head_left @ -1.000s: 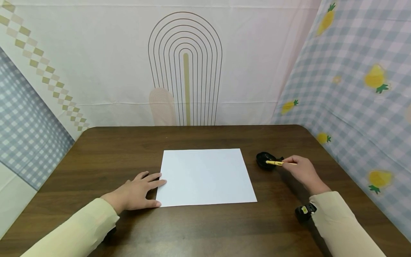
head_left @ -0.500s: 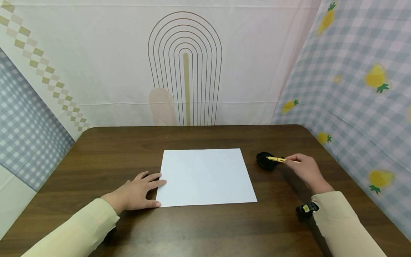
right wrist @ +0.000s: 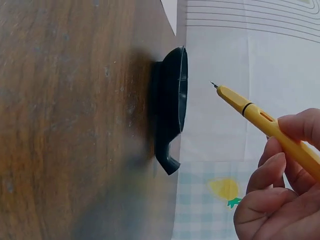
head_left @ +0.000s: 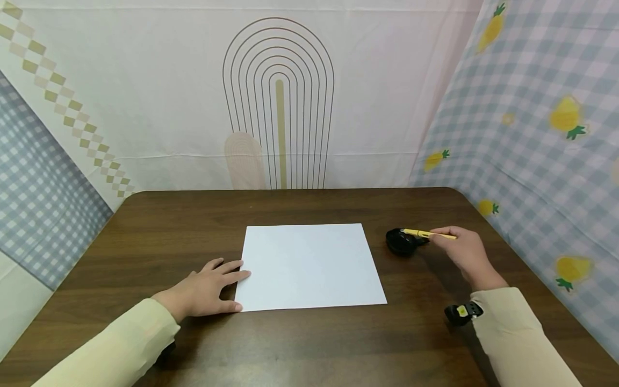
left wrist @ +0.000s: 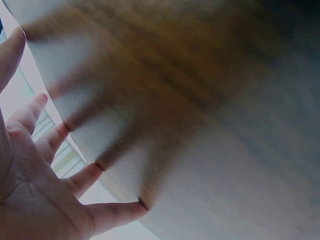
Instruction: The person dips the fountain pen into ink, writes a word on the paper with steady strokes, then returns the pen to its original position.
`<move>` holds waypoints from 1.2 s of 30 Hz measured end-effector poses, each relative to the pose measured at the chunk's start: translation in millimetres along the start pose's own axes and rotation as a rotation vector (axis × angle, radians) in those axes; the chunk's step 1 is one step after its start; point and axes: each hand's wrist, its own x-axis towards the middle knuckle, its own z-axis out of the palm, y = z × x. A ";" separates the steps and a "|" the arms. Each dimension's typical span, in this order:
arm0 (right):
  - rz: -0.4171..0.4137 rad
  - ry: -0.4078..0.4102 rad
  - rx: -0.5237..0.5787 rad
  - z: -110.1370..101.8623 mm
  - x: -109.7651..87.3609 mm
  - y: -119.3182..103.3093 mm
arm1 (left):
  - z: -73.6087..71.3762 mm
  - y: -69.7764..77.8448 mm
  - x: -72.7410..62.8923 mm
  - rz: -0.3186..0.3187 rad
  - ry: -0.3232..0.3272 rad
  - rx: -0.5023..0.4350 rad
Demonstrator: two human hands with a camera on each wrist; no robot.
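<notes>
One yellow pen (right wrist: 260, 117) rose above one black dish (right wrist: 170, 102).

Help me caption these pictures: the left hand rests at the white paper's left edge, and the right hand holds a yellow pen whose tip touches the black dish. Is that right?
Not quite: the pen tip isn't touching the black dish. The right wrist view shows the right hand holding the yellow pen with a visible gap between tip and dish. The rest stands.
</notes>
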 end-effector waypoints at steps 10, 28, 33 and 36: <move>-0.036 0.060 -0.013 2.9 0.6 -5.4 | -0.2 -0.5 -1.4 -0.001 -0.003 -0.011; -0.078 0.075 0.020 11.4 2.0 -17.8 | 0.0 -0.2 -2.3 0.003 -0.007 -0.009; -0.107 0.082 0.024 14.6 3.1 -23.3 | 0.1 -1.2 -0.9 0.001 -0.012 -0.009; -0.115 0.094 0.026 17.4 4.6 -25.8 | 0.0 -1.8 -0.1 0.000 -0.013 -0.013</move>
